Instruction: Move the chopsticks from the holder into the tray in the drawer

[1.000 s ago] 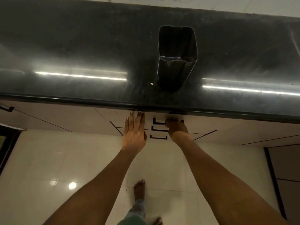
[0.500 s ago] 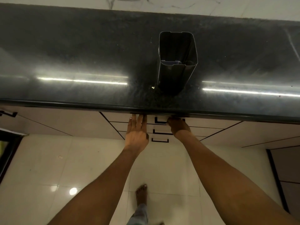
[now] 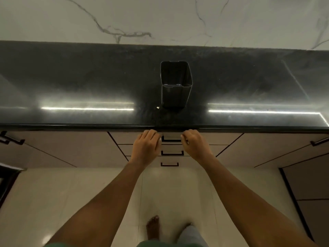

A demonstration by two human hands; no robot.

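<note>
The dark rectangular holder [image 3: 176,84] stands upright on the black countertop [image 3: 80,82] near its front edge, and I see no chopsticks inside it. Below the counter edge, the top drawer [image 3: 124,138] is pushed in, so the tray is hidden. Its black handle [image 3: 171,139] shows between my hands. My left hand [image 3: 146,146] rests against the drawer front just left of the handle, fingers curled. My right hand [image 3: 194,145] sits just right of the handle, fingers also curled. Neither hand holds anything that I can see.
Two more drawers with black handles [image 3: 172,153] lie below the top one. Cabinet doors with handles [image 3: 10,139] flank them on both sides. A small pale crumb [image 3: 157,107] lies beside the holder. A marble wall backs the counter. My bare foot [image 3: 152,227] stands on the tiled floor.
My left hand went from flat with straight fingers to curled. My right hand shifted from the top handle to its right side. The view pulled back and up, showing the wall.
</note>
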